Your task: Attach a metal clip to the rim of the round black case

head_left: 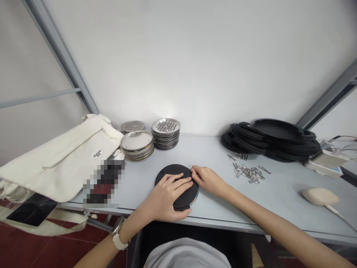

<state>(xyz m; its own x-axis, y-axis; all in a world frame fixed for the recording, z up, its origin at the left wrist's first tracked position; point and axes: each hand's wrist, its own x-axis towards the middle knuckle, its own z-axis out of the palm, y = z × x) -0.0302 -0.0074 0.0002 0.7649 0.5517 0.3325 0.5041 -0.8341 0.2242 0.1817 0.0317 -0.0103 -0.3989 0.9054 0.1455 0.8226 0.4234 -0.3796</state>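
Observation:
A black round disc (pixel 186 196) lies on the table near its front edge, with a strip of shiny metal rim showing at its lower right. Across its top rests my left hand (pixel 170 193), fingers stretched out and apart, the thumb by the near edge. My right hand (pixel 205 178) pinches the disc's right rim between thumb and curled fingers; whether anything small is in that pinch is hidden. Behind the disc stand a stack of plain metal discs (pixel 137 140) and a stack of metal grater plates (pixel 166 128).
More perforated plates (pixel 132 125) sit at the back. To the right are piled black round parts (pixel 279 134), small metal clips (pixel 247 171) and a beige computer mouse (pixel 320 195). A cream bag (pixel 69 156) and a pixelated dark item (pixel 103 182) occupy the left.

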